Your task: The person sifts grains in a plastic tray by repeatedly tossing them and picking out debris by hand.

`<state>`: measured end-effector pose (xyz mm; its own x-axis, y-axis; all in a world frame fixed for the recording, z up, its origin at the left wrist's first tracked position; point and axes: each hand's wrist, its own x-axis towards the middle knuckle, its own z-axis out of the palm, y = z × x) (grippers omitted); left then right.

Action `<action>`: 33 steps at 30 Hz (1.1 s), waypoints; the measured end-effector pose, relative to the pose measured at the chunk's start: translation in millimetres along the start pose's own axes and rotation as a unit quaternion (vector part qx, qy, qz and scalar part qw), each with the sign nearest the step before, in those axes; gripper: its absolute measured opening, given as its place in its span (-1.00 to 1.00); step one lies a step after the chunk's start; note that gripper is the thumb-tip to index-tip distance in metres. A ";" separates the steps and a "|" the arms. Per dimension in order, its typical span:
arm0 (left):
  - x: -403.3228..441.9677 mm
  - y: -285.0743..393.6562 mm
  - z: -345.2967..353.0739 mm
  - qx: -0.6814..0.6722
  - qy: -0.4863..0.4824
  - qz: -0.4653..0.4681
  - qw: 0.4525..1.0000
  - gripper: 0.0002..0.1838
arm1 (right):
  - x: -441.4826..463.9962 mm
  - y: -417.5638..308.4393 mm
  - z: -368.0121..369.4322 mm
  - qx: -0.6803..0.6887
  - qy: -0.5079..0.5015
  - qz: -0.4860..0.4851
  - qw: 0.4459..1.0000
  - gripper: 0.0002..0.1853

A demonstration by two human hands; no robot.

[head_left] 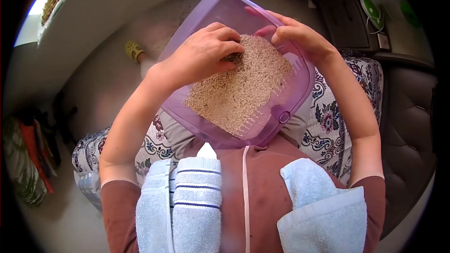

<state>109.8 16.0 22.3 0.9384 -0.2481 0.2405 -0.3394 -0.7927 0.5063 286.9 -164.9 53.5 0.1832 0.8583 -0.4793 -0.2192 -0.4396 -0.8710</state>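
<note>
A flowered cover [328,119] shows at middle right and lower left of the frame, with a dark padded panel [408,126] at far right and a yellow shoe [134,51] at upper left. A purple tub [305,82] of tan grains [248,84] fills upper centre. The left hand [204,49] curls its grip at the grains, whether pinching any cannot be told; the right hand [300,37] pinches the tub's upper-right edge.

A translucent purple plastic bin [206,16] with rounded corners is facing open side up. Inside the bin, loose, coarse beige granules [262,65] are lying across its base, leaving purple plastic showing along one side.
</note>
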 end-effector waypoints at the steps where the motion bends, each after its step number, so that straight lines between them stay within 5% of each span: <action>1: -0.1 -3.0 -0.1 -0.003 0.000 0.001 1.000 -0.68 | 2.4 -1.9 1.2 -0.006 -0.003 0.011 1.000 -0.17; 22: -29.0 -6.4 -9.2 0.057 0.129 -0.038 0.989 -0.85 | 4.9 -2.4 10.1 -0.024 -0.001 0.020 1.000 -0.12; 33: -42.6 -15.6 -12.6 0.069 0.106 -0.065 0.990 -0.89 | 3.3 -1.8 12.6 -0.025 0.019 0.025 0.999 -0.12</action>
<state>74.3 46.0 14.6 0.9340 -0.0289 0.3562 -0.1914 -0.8821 0.4305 275.8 -158.0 54.8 0.2106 0.8245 -0.5253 -0.1803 -0.4954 -0.8498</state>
